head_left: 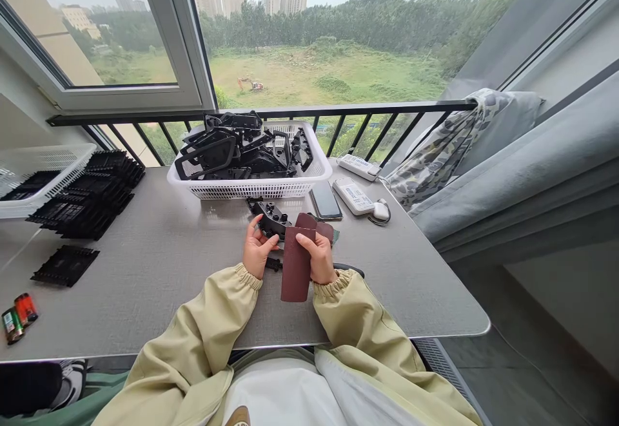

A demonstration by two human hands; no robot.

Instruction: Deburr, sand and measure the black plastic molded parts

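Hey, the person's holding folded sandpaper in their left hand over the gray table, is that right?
Not quite, the hand is wrong. The head view shows the folded sandpaper in the right hand, not the left. It is over the gray table, as you said. The left hand holds a black plastic part.

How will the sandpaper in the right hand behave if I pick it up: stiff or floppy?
The sandpaper looks flexible: its top bends over by the right hand. Its lower end stands fairly straight, so it probably keeps some stiffness. As a thin sheet it is likely light.
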